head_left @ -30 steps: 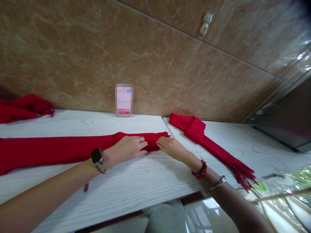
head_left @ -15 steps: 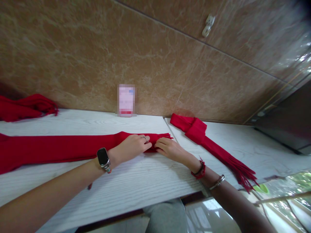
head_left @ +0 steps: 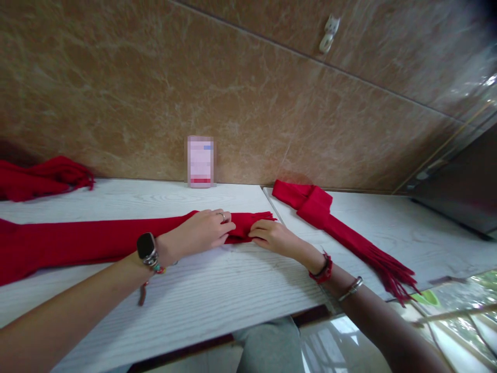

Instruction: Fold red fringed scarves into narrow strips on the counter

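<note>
A long red scarf (head_left: 97, 241) lies stretched lengthwise on the white wood-grain table, its short fringe at the right end. My left hand (head_left: 205, 229) rests over the scarf with fingers curled down, closed on the cloth; the fingertips are partly hidden. Closer to the fringe, my right hand (head_left: 274, 237) pinches the scarf's near edge, thumb and fingers together. Between the two hands the cloth is slightly creased. To the right, a second red scarf (head_left: 314, 204) lies folded over at one end, its long fringe pointing toward the table's front edge.
Another red cloth (head_left: 39, 178) is bunched at the back left. A pink-and-white blurred card or phone (head_left: 201, 163) leans on the brown marbled wall (head_left: 248, 103). A small white cat-shaped hook (head_left: 329, 35) is fixed higher up. Beyond the right side stands a dark box-like object (head_left: 462, 181).
My left hand has slid a little to the left along the scarf, widening the space between my hands. My right hand stays almost in place at the edge. The view has shifted slightly.
</note>
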Demonstrator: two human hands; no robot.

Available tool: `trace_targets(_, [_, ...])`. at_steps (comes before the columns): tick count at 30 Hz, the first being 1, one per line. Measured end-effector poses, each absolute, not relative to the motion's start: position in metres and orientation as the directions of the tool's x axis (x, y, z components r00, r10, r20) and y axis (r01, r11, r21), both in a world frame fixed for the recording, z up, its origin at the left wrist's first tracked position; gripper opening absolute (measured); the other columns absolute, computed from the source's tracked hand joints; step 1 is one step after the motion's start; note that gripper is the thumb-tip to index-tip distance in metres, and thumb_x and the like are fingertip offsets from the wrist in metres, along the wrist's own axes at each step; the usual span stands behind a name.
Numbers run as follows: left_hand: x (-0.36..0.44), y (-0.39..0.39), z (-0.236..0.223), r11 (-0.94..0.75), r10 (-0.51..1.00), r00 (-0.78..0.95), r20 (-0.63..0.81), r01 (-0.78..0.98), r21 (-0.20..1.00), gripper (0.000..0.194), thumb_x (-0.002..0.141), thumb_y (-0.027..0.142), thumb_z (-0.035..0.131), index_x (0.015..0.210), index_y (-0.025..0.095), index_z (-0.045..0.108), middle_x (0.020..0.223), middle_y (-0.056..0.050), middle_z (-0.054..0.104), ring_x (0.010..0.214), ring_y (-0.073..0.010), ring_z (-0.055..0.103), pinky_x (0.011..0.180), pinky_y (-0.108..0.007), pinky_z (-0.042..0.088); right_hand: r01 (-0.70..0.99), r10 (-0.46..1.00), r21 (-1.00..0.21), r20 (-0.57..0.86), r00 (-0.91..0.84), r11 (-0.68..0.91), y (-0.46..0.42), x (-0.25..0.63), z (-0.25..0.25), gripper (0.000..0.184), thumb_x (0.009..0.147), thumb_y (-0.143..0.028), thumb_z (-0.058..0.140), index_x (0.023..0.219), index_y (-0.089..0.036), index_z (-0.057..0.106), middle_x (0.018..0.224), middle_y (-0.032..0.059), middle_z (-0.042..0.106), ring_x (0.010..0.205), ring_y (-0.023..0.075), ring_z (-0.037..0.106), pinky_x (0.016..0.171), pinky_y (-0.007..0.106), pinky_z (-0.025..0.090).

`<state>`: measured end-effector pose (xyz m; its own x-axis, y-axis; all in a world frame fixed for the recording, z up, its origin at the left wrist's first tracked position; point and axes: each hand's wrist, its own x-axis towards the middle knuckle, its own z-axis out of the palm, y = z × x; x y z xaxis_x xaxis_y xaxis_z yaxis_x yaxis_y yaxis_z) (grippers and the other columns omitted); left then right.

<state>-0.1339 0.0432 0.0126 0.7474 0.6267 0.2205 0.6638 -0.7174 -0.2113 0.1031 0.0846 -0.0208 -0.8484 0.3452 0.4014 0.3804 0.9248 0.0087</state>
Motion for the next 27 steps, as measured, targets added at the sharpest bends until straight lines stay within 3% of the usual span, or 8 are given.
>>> trace_targets(4, [-0.12, 0.04, -0.002, -0.644, 0.695, 0.67, 0.26, 0.741, -0.187, 0.026, 0.086, 0.037, 0.052, 0.098, 0.015, 0.059, 0.102, -0.008, 0.061, 0.092, -0.0218, 0.057, 0.079, -0.034, 0.045, 0.366, 0.319, 0.036, 0.42, -0.85, 0.93, 0.087, 0.102, -0.024, 0.016, 0.084, -0.015, 0.051, 0.087, -0.015, 0.067, 0.089, 0.0084, 0.066, 0.079, 0.0174, 0.061, 0.073, 0.029, 0.052])
trace_targets(10, [-0.11, 0.039, -0.009, -0.589, 0.742, 0.62, 0.253, 0.784, -0.194, 0.014, 0.087, 0.016, 0.047, 0.095, 0.015, 0.059, 0.094, -0.006, 0.062, 0.086, -0.0198, 0.059, 0.075, -0.031, 0.046, 0.386, 0.331, 0.055, 0.412, -0.849, 0.921, 0.088, 0.101, -0.024, 0.016, 0.084, -0.014, 0.049, 0.087, -0.014, 0.065, 0.085, 0.0079, 0.066, 0.078, 0.0184, 0.061, 0.072, 0.03, 0.051])
trace_targets(21, [-0.122, 0.034, 0.015, -0.612, 0.715, 0.675, 0.184, 0.731, -0.303, 0.016, 0.085, 0.008, 0.05, 0.095, 0.015, 0.06, 0.1, -0.009, 0.061, 0.094, -0.0202, 0.056, 0.072, -0.029, 0.045, 0.407, 0.332, 0.125, 0.392, -0.858, 0.905, 0.088, 0.101, -0.025, 0.017, 0.085, -0.013, 0.046, 0.086, -0.014, 0.063, 0.087, 0.0085, 0.065, 0.08, 0.0189, 0.06, 0.074, 0.031, 0.05])
trace_targets(24, [-0.141, 0.03, 0.012, -0.648, 0.69, 0.706, 0.163, 0.702, -0.297, 0.024, 0.085, 0.005, 0.048, 0.1, 0.018, 0.061, 0.103, -0.008, 0.06, 0.098, -0.0199, 0.054, 0.078, -0.031, 0.043, 0.396, 0.333, 0.109, 0.365, -0.869, 0.912, 0.088, 0.102, -0.024, 0.017, 0.084, -0.013, 0.046, 0.087, -0.015, 0.062, 0.088, 0.0084, 0.065, 0.082, 0.0185, 0.06, 0.076, 0.032, 0.049])
trace_targets(27, [-0.159, 0.028, 0.003, -0.697, 0.687, 0.718, 0.112, 0.695, -0.179, 0.042, 0.083, -0.001, 0.043, 0.113, 0.024, 0.058, 0.106, -0.005, 0.059, 0.095, -0.0167, 0.055, 0.08, -0.029, 0.042, 0.389, 0.354, 0.04, 0.338, -0.872, 0.92, 0.085, 0.1, -0.018, 0.015, 0.083, -0.012, 0.048, 0.086, -0.016, 0.063, 0.088, 0.0078, 0.064, 0.085, 0.0183, 0.059, 0.079, 0.033, 0.049])
